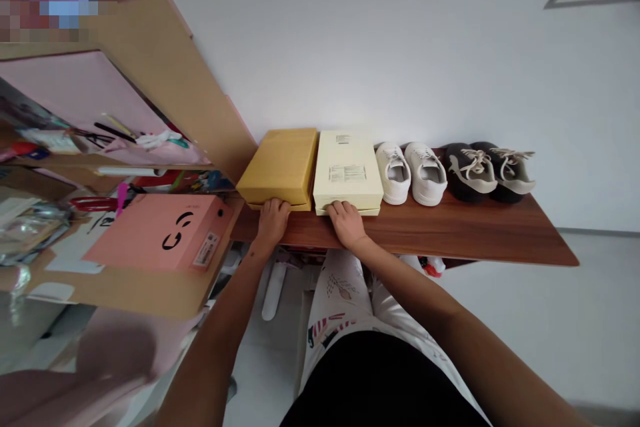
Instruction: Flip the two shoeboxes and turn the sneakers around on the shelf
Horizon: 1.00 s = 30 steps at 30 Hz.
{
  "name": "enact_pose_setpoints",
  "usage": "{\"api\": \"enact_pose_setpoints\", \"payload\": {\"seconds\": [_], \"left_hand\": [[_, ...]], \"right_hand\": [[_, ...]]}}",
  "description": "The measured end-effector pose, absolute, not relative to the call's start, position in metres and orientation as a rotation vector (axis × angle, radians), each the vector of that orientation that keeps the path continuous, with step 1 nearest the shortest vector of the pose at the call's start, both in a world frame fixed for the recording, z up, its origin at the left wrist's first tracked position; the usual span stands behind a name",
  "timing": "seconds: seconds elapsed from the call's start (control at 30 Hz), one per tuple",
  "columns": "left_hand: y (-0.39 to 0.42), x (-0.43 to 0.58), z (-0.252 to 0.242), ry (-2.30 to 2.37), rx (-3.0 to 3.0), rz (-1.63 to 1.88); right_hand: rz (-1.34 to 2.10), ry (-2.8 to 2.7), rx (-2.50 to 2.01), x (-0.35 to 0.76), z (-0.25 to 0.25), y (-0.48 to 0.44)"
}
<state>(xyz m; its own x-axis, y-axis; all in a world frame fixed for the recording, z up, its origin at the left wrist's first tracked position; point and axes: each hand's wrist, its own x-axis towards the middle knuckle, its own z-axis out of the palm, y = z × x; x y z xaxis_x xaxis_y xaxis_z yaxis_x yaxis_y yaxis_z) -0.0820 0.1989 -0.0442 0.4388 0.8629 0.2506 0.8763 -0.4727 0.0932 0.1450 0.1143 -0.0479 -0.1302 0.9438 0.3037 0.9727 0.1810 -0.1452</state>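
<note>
Touching the front edge of a square-cornered mustard-yellow cardboard box [281, 161], the left hand [273, 219] is curled; the right hand [347, 223] likewise meets a matte cream cardboard box [349, 163] just beside it, both boxes on a reddish-brown wood-grain bench [460, 232]. Whether either grip pinches or merely presses, I cannot quite tell. Uneven pushing could nudge the cream box into the rounded white lace-up sneakers [427, 195].

No word can be read with certainty: the pink shoebox [150, 230] carries large black curved marks [173, 241], similar to letters, and a white label [205, 250] with print too small for reading; on the cream shoebox [347, 159], the printed lines [349, 174] are also too small
</note>
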Motion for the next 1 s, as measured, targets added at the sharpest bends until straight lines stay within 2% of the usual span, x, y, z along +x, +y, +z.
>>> {"api": "enact_pose_setpoints", "payload": {"seconds": [0.4,0.6,0.7,0.8,0.9,0.93,1.0], "left_hand": [[0.202,-0.072,-0.055,-1.632,-2.642,-0.542],[0.178,-0.054,-0.039,-1.864,-2.318,-1.039],[0.166,-0.015,-0.02,-1.732,-2.338,-1.34],[0.153,0.064,-0.004,-1.444,-2.646,-1.508],[0.144,0.166,-0.001,-1.11,-3.138,-1.282],[0.144,0.197,-0.003,-1.154,-3.18,-1.174],[0.149,0.245,-0.006,-1.528,-3.119,-0.947]], "right_hand": [[-0.023,-1.989,-1.817,0.151,-0.07,0.11],[-0.106,-1.629,-1.794,0.207,-0.067,0.047],[-0.212,-1.381,-1.863,0.264,-0.062,0.034],[-0.254,-1.241,-1.941,0.318,-0.057,0.051],[-0.115,-1.199,-2.002,0.353,-0.055,0.082],[-0.056,-1.164,-2.006,0.361,-0.055,0.091],[0.026,-1.051,-1.984,0.371,-0.054,0.101]]}}
